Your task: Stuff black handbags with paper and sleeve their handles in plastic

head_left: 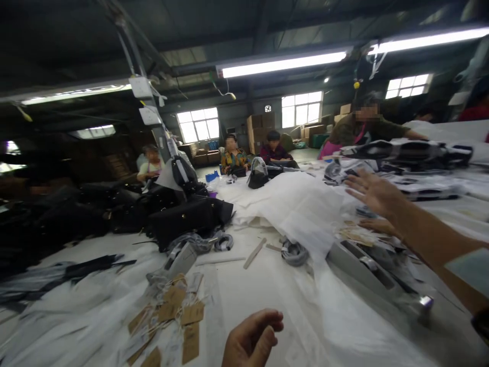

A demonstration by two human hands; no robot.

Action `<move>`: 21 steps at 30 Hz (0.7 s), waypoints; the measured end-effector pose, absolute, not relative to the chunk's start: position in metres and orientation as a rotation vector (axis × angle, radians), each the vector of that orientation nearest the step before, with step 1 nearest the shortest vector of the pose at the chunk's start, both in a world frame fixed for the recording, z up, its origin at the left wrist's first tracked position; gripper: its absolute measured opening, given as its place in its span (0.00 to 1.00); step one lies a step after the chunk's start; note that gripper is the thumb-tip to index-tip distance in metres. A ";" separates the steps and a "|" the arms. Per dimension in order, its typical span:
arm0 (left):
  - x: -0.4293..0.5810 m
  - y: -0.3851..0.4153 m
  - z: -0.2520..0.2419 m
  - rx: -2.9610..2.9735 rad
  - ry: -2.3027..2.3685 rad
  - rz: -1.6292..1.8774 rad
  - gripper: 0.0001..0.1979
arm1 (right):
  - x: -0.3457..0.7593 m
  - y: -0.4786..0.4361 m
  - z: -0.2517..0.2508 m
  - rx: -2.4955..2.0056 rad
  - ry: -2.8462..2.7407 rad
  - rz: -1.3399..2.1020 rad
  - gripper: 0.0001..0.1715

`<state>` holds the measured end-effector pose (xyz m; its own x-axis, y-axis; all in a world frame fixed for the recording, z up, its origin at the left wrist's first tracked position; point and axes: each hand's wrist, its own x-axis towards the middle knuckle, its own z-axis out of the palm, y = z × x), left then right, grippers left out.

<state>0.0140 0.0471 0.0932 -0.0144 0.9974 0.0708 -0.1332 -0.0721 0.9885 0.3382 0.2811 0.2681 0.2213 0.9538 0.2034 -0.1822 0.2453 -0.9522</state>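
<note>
My right hand (pixel 372 192) is stretched out over the table at the right, fingers spread and holding nothing, above a pile of white fabric sheets (pixel 298 204). Just below my forearm, another hand (pixel 376 224) rests on the table among paper tags; I cannot tell whose it is. My left hand (pixel 252 339) hovers low at the bottom centre with its fingers loosely curled and nothing visible in them. It is above the white table cover, right of several brown paper tags (pixel 179 311).
Black handbags (pixel 187 216) are heaped at the left. Coiled grey straps (pixel 292 252) and a grey bag (pixel 367 265) lie mid-table. Grey and black bags (pixel 405 153) are stacked at the right. A person in an olive top (pixel 355 130) leans over them; other people sit at the far end.
</note>
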 end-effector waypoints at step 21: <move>-0.295 0.333 0.188 2.077 2.553 0.457 0.41 | 0.140 0.359 0.110 -0.755 -2.732 1.312 0.24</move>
<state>-0.2954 0.3335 0.1876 -0.2084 0.9279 0.3092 0.9775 0.1872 0.0970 0.1404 0.3587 0.1098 -0.8830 0.4305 -0.1869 0.4149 0.5300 -0.7395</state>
